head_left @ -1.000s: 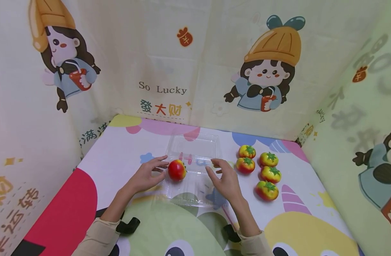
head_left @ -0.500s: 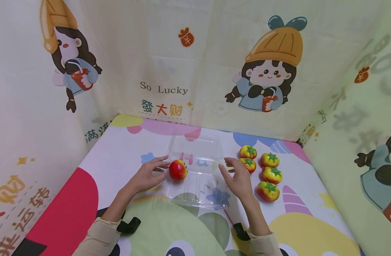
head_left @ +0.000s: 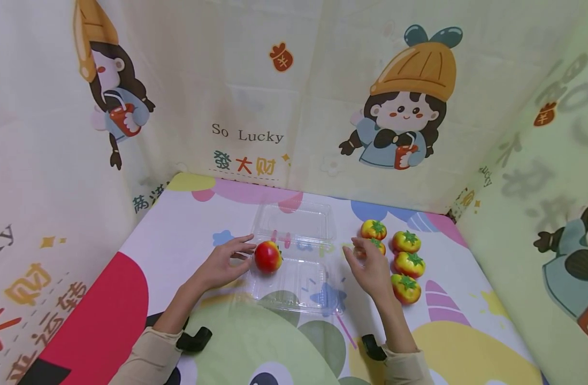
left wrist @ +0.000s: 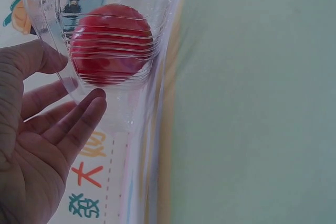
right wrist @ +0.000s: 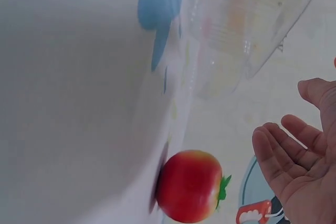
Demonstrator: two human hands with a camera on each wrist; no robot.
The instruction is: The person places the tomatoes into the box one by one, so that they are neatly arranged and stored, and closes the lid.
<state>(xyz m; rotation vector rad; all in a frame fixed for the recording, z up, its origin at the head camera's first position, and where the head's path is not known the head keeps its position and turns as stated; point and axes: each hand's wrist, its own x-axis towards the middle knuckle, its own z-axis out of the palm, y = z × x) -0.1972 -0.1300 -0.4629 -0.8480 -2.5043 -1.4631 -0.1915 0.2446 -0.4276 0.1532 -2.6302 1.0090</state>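
A red-and-yellow tomato (head_left: 267,256) sits in the left part of a clear plastic clamshell box (head_left: 294,289), whose lid lies folded back. My left hand (head_left: 226,263) is at the box's left side, thumb and fingers apart. In the left wrist view, its fingertips (left wrist: 100,98) are right at the clear rim beside the tomato. Right of the box, my right hand (head_left: 371,270) hovers with fingers spread and nothing in it. It partly hides one of several tomatoes with green leafy tops (head_left: 408,264). One tomato (right wrist: 190,186) shows below that hand in the right wrist view.
The tomatoes on the right stand in two loose rows on a patterned tablecloth (head_left: 178,224). Printed cloth walls (head_left: 313,107) enclose the table at the back and both sides. A black strap end (head_left: 195,339) hangs at the left wrist.
My right hand has moved right, from over the box's right side to beside the tomatoes. The left hand and the tomato in the box have stayed put.
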